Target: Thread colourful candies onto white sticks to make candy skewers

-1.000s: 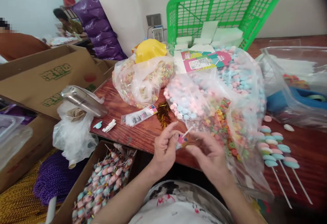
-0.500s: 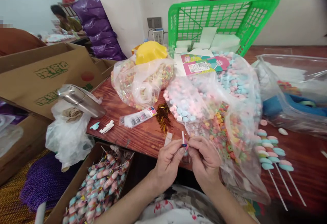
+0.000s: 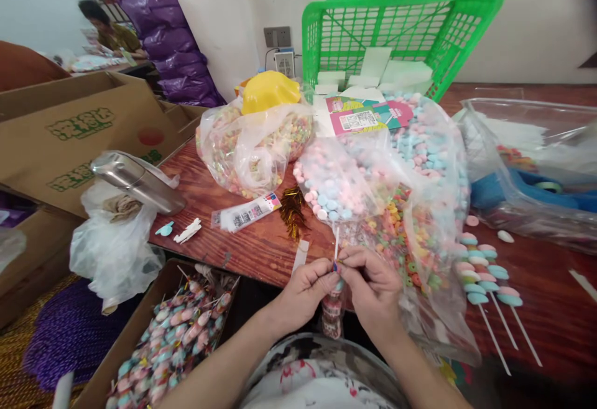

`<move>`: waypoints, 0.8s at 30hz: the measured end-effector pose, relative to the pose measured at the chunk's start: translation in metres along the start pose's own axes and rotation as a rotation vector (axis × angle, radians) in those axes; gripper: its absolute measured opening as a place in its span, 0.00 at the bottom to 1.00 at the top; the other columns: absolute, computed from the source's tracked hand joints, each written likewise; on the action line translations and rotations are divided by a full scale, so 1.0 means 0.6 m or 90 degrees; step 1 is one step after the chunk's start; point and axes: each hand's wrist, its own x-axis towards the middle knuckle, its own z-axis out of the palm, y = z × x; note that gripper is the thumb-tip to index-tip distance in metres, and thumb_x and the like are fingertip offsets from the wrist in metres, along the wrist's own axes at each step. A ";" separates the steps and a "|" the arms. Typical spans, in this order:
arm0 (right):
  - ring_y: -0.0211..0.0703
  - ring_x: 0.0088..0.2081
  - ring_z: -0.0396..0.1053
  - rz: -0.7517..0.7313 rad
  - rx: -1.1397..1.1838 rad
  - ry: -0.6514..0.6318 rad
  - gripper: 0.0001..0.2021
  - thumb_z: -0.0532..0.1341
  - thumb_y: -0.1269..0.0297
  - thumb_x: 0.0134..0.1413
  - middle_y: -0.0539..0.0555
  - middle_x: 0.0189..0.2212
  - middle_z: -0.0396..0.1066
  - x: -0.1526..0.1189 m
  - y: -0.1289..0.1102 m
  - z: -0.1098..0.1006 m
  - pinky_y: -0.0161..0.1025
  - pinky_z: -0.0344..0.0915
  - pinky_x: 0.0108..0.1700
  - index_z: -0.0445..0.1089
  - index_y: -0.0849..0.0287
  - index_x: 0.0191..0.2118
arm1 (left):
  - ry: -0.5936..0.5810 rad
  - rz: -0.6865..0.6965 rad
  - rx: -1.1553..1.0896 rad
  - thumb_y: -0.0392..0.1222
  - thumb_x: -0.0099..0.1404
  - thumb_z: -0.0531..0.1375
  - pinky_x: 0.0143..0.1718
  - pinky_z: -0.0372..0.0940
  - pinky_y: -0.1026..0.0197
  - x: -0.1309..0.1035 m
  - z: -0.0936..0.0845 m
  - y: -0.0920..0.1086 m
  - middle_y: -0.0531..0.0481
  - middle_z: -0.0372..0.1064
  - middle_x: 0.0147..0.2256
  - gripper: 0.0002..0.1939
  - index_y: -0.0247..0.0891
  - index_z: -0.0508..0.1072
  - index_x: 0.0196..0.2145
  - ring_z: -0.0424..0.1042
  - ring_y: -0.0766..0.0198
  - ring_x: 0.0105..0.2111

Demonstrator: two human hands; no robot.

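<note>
A wrapped candy lollipop (image 3: 332,317) hangs upside down between my hands, its white stick (image 3: 336,242) pointing up. My left hand (image 3: 311,286) is closed, thumb and forefinger pinching the gathered neck of the wrapper, where a blue and pink bit shows. My right hand (image 3: 373,280) is closed too, its fingertips pinching at the same neck on what looks like a thin gold twist tie, mostly hidden by the fingers. Just beyond lie a bundle of gold twist ties (image 3: 292,211) and a pale strip (image 3: 301,256). A stack of printed clear wrappers (image 3: 247,213) lies behind them.
Bags of pink-blue candies (image 3: 333,179) and ring candies (image 3: 396,222) fill the table's middle. Unwrapped candy sticks (image 3: 487,272) lie right. A box (image 3: 96,342) of wrapped lollipops stands low left, near a steel flask (image 3: 140,182). A green basket (image 3: 401,17) leans behind. A person sits far left.
The view has shifted slightly, so things on the table appear further left. The wrapped lollipop now shows more below my hands, and more of its stick shows above. Both hands stay at the neck.
</note>
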 end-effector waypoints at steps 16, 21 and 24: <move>0.49 0.50 0.66 -0.457 -0.352 -0.433 0.13 0.53 0.77 0.61 0.54 0.39 0.77 0.035 0.004 -0.073 0.56 0.50 0.56 0.71 0.61 0.45 | -0.201 -0.271 -0.175 0.57 0.48 0.68 0.19 0.56 0.68 -0.002 -0.046 0.008 0.51 0.68 0.22 0.23 0.33 0.69 0.27 0.63 0.71 0.18; 0.44 0.35 0.64 -0.246 -0.354 -0.482 0.12 0.51 0.78 0.56 0.51 0.23 0.69 0.007 0.002 -0.051 0.49 0.54 0.43 0.65 0.59 0.25 | -0.190 -0.081 0.328 0.52 0.66 0.54 0.33 0.62 0.62 -0.029 -0.038 0.007 0.50 0.65 0.27 0.17 0.35 0.66 0.28 0.64 0.65 0.28; 0.42 0.31 0.62 -0.102 -0.314 -0.470 0.14 0.51 0.77 0.57 0.50 0.21 0.67 -0.009 0.005 -0.036 0.43 0.52 0.35 0.63 0.58 0.23 | -0.101 0.096 0.713 0.37 0.68 0.48 0.45 0.62 0.53 -0.043 -0.032 0.004 0.44 0.67 0.34 0.11 0.35 0.67 0.32 0.65 0.58 0.37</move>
